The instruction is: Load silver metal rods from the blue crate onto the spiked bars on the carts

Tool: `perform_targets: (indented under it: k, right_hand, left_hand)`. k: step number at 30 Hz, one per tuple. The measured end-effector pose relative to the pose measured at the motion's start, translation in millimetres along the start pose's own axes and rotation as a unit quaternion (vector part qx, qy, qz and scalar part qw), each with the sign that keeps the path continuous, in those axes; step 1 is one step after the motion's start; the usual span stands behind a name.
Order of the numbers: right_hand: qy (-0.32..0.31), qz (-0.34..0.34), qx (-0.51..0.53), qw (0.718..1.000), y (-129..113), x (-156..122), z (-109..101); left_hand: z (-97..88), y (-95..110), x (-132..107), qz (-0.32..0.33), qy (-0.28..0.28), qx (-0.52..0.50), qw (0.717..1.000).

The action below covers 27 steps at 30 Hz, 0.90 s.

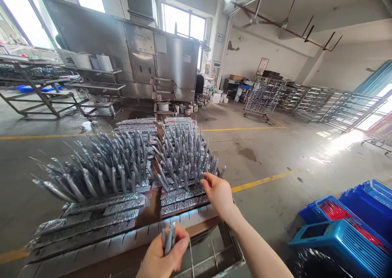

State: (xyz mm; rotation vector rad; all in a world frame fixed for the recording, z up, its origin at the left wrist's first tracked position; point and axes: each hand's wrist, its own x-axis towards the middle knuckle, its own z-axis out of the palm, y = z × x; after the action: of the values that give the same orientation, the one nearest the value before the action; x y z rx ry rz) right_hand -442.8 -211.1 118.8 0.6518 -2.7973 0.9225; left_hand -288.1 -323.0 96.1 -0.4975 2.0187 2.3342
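Note:
My left hand (167, 253) is closed round a few slim silver tapered pieces (169, 237), held upright near the front edge of the rack. My right hand (219, 192) is farther forward, thumb and fingers pinched at a silver tapered piece at the right front of the standing rows; the fingers partly hide it. Many like pieces stand upright or leaning in two blocks, a left block (101, 171) and a right block (183, 155). They rise from silver-coated strips (122, 206) laid side by side. Several strips at the front left carry no pieces.
A metal rack frame (214, 253) shows below my hands. Blue plastic crates (364, 229), one with red items, stand at the lower right. Steel trolleys (101, 88) and a large steel machine (162, 61) are behind. Wheeled racks (265, 96) line the far right.

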Motion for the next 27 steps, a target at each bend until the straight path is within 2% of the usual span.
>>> perform_targets:
  k: [1, 2, 4, 8, 11, 15, 20, 24, 27]
  right_hand:
    - [-0.002, -0.005, -0.021, 1.000, -2.1, 1.9, 0.2]
    - [-0.006, -0.011, -0.038, 0.999, -4.2, 3.6, 0.0]
    - [-0.017, -0.022, -0.070, 0.997, -8.0, 6.8, -1.2]
    - [-0.039, -0.035, -0.120, 0.991, -12.5, 10.8, -4.0]
    - [-0.038, -0.040, -0.146, 0.988, -13.1, 10.7, -4.8]
    - [-0.029, -0.046, -0.154, 0.987, -12.8, 9.6, -4.7]
    - [-0.023, -0.043, -0.152, 0.987, -14.1, 10.8, -3.7]
    - [-0.009, -0.063, -0.154, 0.986, -11.7, 9.2, 2.4]
    - [0.006, -0.076, -0.151, 0.986, -9.0, 5.7, 6.8]
  left_hand:
    - [-4.2, 6.4, 3.5, 0.042, 0.028, 0.122, 0.991]
    - [-8.1, 12.1, 7.0, 0.079, 0.037, 0.233, 0.969]
    - [-14.5, 20.6, 13.9, 0.125, 0.011, 0.391, 0.912]
    - [-17.8, 24.1, 29.0, 0.121, -0.049, 0.556, 0.821]
    - [-12.9, 20.5, 40.3, 0.108, -0.066, 0.624, 0.771]
    - [-5.8, 17.1, 50.4, 0.118, -0.069, 0.644, 0.753]
    - [-5.5, 18.5, 56.7, 0.148, -0.068, 0.664, 0.730]
    - [-5.6, 27.9, 58.9, 0.154, -0.079, 0.688, 0.704]
    - [-3.8, 37.9, 57.4, 0.165, -0.095, 0.687, 0.702]
